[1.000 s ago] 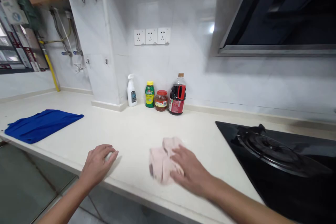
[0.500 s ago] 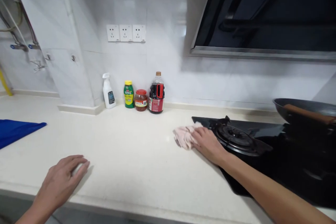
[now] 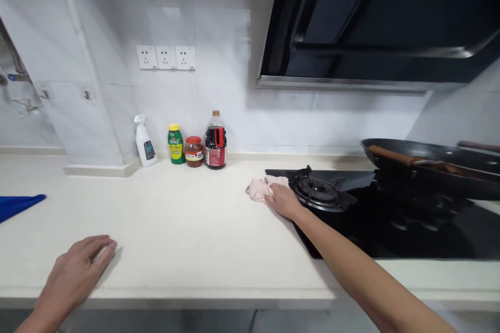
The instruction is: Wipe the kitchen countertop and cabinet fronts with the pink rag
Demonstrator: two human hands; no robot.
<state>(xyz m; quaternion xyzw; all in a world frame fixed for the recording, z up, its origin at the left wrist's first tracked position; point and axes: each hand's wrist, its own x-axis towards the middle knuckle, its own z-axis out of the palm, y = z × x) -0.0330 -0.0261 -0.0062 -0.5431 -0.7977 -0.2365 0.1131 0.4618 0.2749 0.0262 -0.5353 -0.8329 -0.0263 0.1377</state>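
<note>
A crumpled pale pink cloth [image 3: 259, 190] is under my right hand [image 3: 284, 201], which grips it against the white countertop [image 3: 187, 239]. Cloth and hand are at the left edge of the black gas stove [image 3: 375, 234], close beside its round burner [image 3: 317, 191]. My left hand [image 3: 78, 268] rests near the counter's front edge at the left, fingers loosely extended and holding nothing. Part of the cloth is hidden behind the right hand's fingers.
Against the back wall stand a white spray bottle [image 3: 145, 143], a green bottle with yellow cap [image 3: 176, 144], a red-lidded jar [image 3: 194, 152] and a dark sauce bottle [image 3: 216, 143]. Blue fabric [image 3: 19, 206] lies at left. A wok [image 3: 425, 158] sits on the stove under the range hood [image 3: 351, 36].
The view has turned to the right, bringing more of the stove and wok into sight. My right hand still grips the cloth, now slightly farther back; my left hand keeps its pose.
</note>
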